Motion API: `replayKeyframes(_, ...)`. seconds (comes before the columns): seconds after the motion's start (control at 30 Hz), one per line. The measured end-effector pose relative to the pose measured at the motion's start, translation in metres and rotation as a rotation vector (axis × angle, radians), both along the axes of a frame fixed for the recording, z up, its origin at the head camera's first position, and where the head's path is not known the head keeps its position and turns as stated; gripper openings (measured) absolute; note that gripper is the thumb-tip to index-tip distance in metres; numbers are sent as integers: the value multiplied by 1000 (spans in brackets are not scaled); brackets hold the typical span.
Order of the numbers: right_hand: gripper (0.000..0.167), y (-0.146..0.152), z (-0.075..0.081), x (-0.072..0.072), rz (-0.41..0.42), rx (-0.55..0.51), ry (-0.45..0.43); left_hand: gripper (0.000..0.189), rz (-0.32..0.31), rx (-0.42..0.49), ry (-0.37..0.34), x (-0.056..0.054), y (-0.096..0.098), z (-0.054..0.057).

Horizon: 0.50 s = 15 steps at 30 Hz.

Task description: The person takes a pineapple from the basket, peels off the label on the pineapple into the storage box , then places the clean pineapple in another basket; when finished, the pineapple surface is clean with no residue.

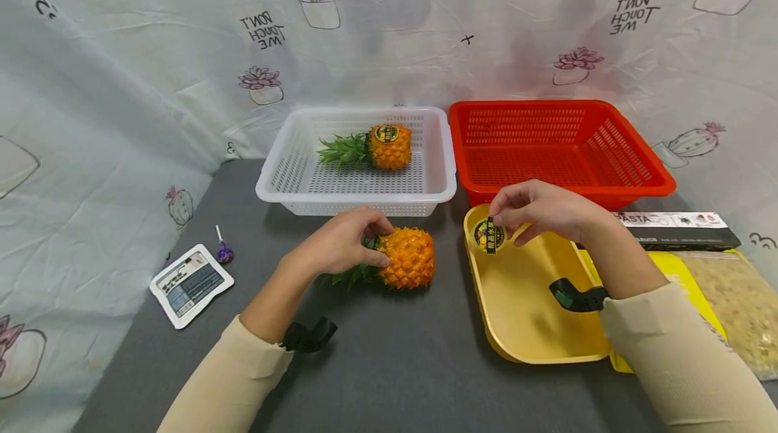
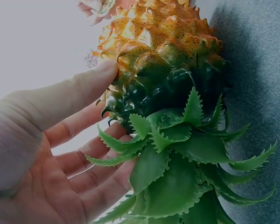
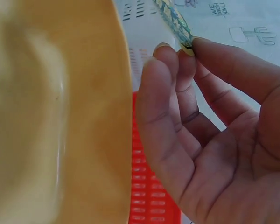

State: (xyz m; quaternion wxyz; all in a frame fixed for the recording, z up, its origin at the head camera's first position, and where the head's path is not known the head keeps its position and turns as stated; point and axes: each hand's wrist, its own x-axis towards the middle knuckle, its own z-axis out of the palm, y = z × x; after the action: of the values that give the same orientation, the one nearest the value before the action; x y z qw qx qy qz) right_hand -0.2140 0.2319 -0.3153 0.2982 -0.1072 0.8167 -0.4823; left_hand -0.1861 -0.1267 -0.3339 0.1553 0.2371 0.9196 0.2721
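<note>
A toy-like orange pineapple (image 1: 412, 259) with green leaves lies on its side on the grey table. My left hand (image 1: 349, 242) grips it near the base of the leaves; in the left wrist view the thumb (image 2: 91, 86) presses its skin and the other fingers reach behind the leaves. My right hand (image 1: 537, 209) pinches a round black-and-gold sticker (image 1: 488, 236) by its edge, above the far left rim of the yellow tray (image 1: 529, 311). In the right wrist view the sticker (image 3: 176, 23) shows nearly edge-on between thumb and fingertips.
Behind stand a white basket (image 1: 355, 202) holding another pineapple (image 1: 395, 153) with a similar sticker, and a red basket (image 1: 565, 191). A pasta box (image 1: 681, 234) and a yellow-edged bag (image 1: 729, 298) lie right. At left are a lollipop (image 1: 225, 254) and a white packet (image 1: 191, 288).
</note>
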Motion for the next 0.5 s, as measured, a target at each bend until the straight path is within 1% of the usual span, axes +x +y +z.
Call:
replayKeyframes(0.13,25,4,-4,0,0,42,3,46,-2,7,-4,1,1,1)
replayKeyframes(0.33,24,7,-16,-3,3,69,-16,46,4,5,-16,2,1,1)
replayKeyframes(0.5,22,7,-25,-5,7,102,3,45,5,8,-15,2,0,1)
